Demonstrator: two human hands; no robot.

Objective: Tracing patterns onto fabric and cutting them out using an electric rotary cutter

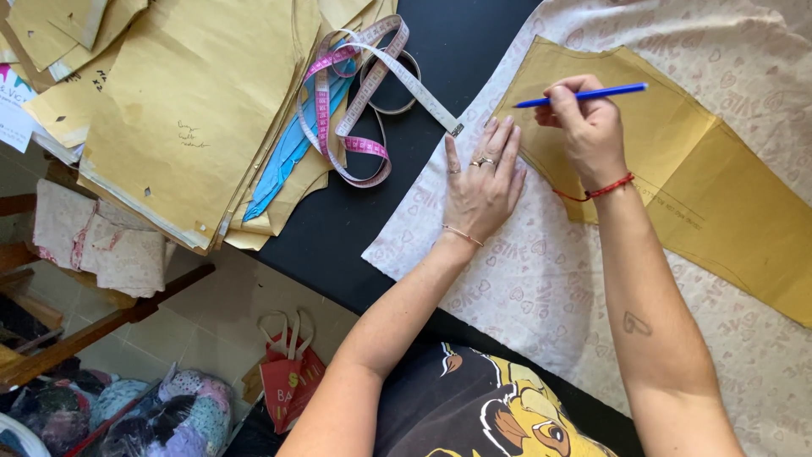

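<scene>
A yellow-brown paper pattern piece (710, 195) lies on white fabric printed with pale pink hearts and letters (524, 288), spread over a black table (355, 220). My left hand (482, 182) presses flat on the fabric, fingers spread, fingertips at the pattern's left edge. My right hand (584, 127) grips a blue pen (584, 94) and holds its tip down at that same pattern edge, just right of my left hand.
A stack of brown paper patterns (186, 101) covers the table's left end, with a pink and white measuring tape (364, 93) and a blue strip (292, 148) on it. Below the table edge are a red bag (292, 381), folded cloth (110, 245) and a heap of fabric scraps (169, 415).
</scene>
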